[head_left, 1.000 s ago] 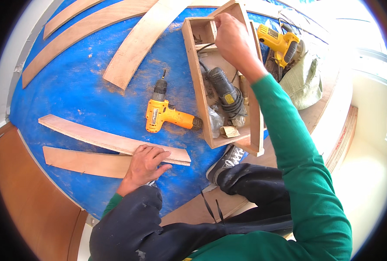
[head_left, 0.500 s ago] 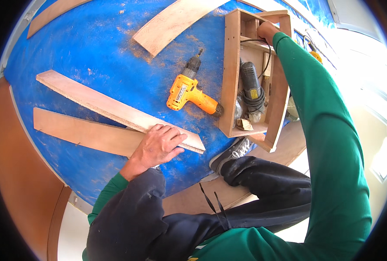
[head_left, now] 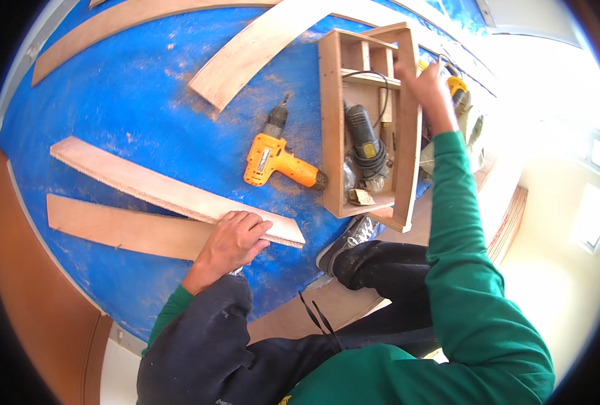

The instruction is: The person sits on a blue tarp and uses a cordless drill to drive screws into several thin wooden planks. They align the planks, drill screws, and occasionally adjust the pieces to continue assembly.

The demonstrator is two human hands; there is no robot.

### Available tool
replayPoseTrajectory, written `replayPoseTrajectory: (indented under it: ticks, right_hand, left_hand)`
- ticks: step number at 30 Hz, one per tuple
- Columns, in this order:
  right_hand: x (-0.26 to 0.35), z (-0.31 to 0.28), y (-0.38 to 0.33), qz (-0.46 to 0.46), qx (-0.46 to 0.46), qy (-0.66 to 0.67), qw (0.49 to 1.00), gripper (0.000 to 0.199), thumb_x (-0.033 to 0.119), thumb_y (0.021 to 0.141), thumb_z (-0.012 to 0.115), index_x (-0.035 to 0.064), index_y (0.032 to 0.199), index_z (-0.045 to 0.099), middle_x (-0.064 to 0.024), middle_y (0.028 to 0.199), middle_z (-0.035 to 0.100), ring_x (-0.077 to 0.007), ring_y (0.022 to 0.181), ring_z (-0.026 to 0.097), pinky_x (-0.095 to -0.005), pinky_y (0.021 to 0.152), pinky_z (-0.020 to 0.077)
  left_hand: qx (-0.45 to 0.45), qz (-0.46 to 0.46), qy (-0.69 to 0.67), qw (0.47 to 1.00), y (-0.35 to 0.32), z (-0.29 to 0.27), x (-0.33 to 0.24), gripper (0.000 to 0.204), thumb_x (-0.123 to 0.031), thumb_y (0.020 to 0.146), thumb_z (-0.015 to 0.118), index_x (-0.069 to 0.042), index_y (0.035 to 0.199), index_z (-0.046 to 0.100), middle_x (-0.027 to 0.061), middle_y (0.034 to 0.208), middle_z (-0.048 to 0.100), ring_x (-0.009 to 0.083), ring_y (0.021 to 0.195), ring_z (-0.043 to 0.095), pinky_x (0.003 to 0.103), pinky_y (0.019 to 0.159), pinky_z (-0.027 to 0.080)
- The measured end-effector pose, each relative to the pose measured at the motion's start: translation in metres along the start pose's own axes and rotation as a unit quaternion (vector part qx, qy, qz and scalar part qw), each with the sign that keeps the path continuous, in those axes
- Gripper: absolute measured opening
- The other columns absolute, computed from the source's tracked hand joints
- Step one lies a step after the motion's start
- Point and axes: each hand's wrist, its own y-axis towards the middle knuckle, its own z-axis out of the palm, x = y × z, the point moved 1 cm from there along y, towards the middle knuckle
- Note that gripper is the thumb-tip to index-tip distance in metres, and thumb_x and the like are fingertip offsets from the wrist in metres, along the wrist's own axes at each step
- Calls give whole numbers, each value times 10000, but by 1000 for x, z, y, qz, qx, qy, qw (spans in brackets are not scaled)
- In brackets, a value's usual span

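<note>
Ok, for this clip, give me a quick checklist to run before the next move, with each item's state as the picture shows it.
1. Left hand pressing flat on the near plywood strip: ok.
2. Right hand at the far side wall of the wooden toolbox: ok; firm grip: cannot tell.
3. Yellow drill lying apart from both hands: ok.
4. Corded tool inside the toolbox: ok.
5. Second strip lying flat beside the first: ok.
</note>
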Motion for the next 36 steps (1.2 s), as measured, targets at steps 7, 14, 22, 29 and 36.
replayPoseTrajectory:
  ticks: [7, 14, 22, 29, 36]
  right_hand:
    - [-41, 14, -42, 62, 330, 402, 852, 340, 229, 1028, 769, -47, 1190, 654, -81, 823, 726, -162, 569, 695, -327, 544, 584]
    - [-19, 3, -65, -232, 322, 246, 884, 343, 178, 1053, 740, -1, 1340, 686, -258, 1025, 772, -374, 965, 759, -498, 910, 581]
    - [-12, -52, -108, -244, 65, 228, 940, 387, 224, 1063, 768, 40, 1388, 668, -208, 1131, 718, -457, 1049, 717, -539, 913, 580]
    - [76, -40, -174, -308, 208, 297, 879, 189, 17, 986, 676, 43, 1169, 635, -187, 1081, 697, -420, 996, 745, -527, 824, 624]
    - [118, 56, -105, -309, 204, 82, 925, 139, 29, 991, 628, 6, 1058, 748, -248, 1102, 774, -449, 1030, 764, -542, 912, 625]
  left_hand:
    - [-5, -2, 18, 1000, 3, -2, -5, 457, -200, 837, 930, -82, 1249, 769, 100, 1128, 744, 334, 1111, 726, 478, 981, 555]
    - [-4, -23, 24, 999, 11, -3, -9, 461, -227, 840, 932, -79, 1245, 769, 103, 1132, 736, 337, 1095, 720, 480, 979, 552]
    - [42, -40, 35, 998, 20, -5, -11, 476, -262, 867, 919, -73, 1271, 752, 97, 1140, 721, 324, 1112, 715, 476, 981, 561]
    - [16, -42, 15, 999, 26, -6, -16, 527, -251, 811, 968, -76, 1265, 764, 110, 1148, 739, 357, 1073, 725, 479, 927, 576]
    - [-33, -26, -40, 998, 19, -11, -14, 495, -189, 835, 957, -51, 1270, 764, 141, 1154, 738, 381, 1075, 720, 473, 928, 593]
